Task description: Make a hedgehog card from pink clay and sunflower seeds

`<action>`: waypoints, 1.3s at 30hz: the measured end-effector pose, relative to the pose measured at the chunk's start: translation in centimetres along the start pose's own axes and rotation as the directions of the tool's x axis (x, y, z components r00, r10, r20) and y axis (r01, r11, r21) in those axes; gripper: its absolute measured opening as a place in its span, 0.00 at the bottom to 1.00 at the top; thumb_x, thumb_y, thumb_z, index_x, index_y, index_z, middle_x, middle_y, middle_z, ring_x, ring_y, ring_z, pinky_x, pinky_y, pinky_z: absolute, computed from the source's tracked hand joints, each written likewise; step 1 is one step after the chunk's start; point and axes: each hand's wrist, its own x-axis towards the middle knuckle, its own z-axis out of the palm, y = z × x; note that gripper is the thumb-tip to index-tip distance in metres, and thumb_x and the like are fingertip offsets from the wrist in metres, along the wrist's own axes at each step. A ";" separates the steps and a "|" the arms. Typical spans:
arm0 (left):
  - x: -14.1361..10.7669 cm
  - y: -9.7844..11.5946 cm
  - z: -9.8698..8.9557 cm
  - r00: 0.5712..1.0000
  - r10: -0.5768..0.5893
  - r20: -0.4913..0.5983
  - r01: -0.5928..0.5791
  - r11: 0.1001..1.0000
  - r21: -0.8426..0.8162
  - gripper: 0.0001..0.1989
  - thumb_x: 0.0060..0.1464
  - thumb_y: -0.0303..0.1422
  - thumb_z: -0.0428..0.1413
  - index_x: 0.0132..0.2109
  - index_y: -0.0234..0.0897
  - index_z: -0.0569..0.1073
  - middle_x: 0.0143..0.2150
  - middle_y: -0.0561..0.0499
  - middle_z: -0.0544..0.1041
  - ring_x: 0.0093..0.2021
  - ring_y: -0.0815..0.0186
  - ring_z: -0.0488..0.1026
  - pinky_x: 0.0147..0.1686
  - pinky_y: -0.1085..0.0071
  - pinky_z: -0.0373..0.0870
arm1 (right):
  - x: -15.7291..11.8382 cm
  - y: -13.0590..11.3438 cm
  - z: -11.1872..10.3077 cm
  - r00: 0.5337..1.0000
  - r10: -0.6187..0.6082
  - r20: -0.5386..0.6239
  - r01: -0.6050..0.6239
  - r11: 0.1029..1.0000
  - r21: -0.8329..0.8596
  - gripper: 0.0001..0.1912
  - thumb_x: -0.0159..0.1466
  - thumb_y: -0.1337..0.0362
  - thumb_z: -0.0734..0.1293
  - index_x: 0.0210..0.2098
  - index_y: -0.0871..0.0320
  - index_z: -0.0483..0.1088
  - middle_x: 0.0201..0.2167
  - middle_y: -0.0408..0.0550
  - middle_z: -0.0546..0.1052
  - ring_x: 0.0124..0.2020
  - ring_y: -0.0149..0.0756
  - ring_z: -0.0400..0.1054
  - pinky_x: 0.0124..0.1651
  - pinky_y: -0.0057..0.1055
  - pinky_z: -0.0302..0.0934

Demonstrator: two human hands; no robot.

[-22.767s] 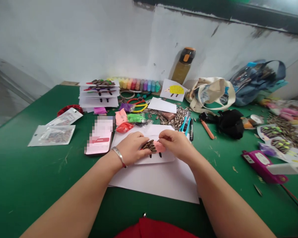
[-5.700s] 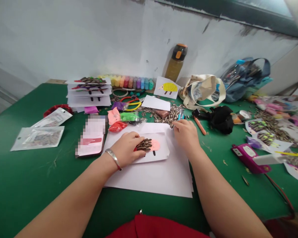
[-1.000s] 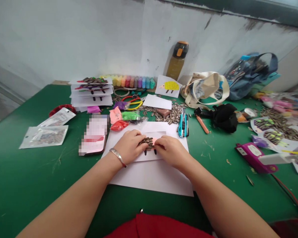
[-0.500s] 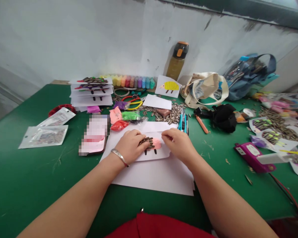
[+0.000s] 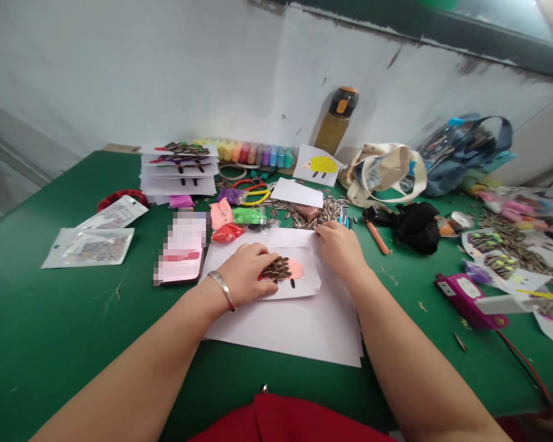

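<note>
My left hand [image 5: 245, 274] lies on a small white card [image 5: 306, 287], its thumb and fingers apart on either side of a cluster of overlapping striped sunflower seeds [image 5: 277, 268]. The seeds sit on a flat pink clay shape [image 5: 296, 268] with short dark legs below it. Beyond the card's upper right corner is my right hand [image 5: 340, 248], fingers bent and pressed together, near the blue cutters [image 5: 343, 216]. Whatever its fingertips may hold is hidden. Under the card are larger white sheets [image 5: 286, 328].
A seed pile [image 5: 322, 215] and bagged clay [image 5: 228, 232] lie behind the sheets. To the left are a phone [image 5: 182, 248] and packets [image 5: 90, 247]; at the right, a purple glue-gun-like device [image 5: 470, 301]. Stacked cards [image 5: 179, 184], a bottle [image 5: 336, 120] and a cloth bag [image 5: 387, 175] stand at the back.
My right hand has moved away from the pink clay, up and to the right toward the cutters. My left thumb has shifted below the seeds, leaving more of them visible. The view has tilted slightly.
</note>
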 end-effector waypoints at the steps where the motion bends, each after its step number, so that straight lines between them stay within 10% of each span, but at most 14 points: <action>1: 0.0 0.0 0.0 1.000 -0.003 -0.001 0.003 1.000 0.001 0.25 0.47 0.39 0.57 0.54 0.39 0.71 0.47 0.44 0.69 0.47 0.54 0.65 0.50 0.61 0.62 | -0.1 0.1 0.2 1.000 -0.004 0.002 0.005 1.000 -0.019 0.15 0.61 0.72 0.58 0.39 0.57 0.74 0.37 0.51 0.73 0.38 0.38 0.66 0.35 0.31 0.51; 24: 0.2 0.0 -0.1 1.000 0.003 -0.012 -0.003 1.000 -0.010 0.24 0.49 0.44 0.56 0.52 0.40 0.72 0.46 0.45 0.69 0.45 0.56 0.65 0.49 0.61 0.61 | -0.2 0.4 0.7 0.998 0.019 -0.057 -0.022 0.999 -0.048 0.11 0.62 0.72 0.56 0.37 0.59 0.69 0.38 0.56 0.70 0.40 0.44 0.60 0.38 0.35 0.48; 28: 0.2 0.1 -0.2 1.000 -0.007 -0.002 0.007 1.000 -0.020 0.23 0.49 0.43 0.56 0.51 0.39 0.73 0.46 0.45 0.69 0.45 0.56 0.65 0.49 0.61 0.61 | -0.6 -0.1 -0.4 0.984 0.113 -0.136 -0.094 0.985 0.141 0.13 0.66 0.69 0.51 0.38 0.59 0.66 0.34 0.53 0.71 0.34 0.40 0.61 0.35 0.33 0.49; 39: 0.1 0.1 -0.1 1.000 0.012 -0.017 -0.012 1.000 0.002 0.21 0.50 0.44 0.56 0.49 0.40 0.74 0.44 0.46 0.70 0.44 0.56 0.65 0.48 0.62 0.62 | -1.7 -2.2 -2.9 0.981 0.091 0.169 -0.188 0.627 0.756 0.07 0.59 0.59 0.62 0.31 0.56 0.68 0.19 0.39 0.69 0.21 0.29 0.63 0.26 0.27 0.55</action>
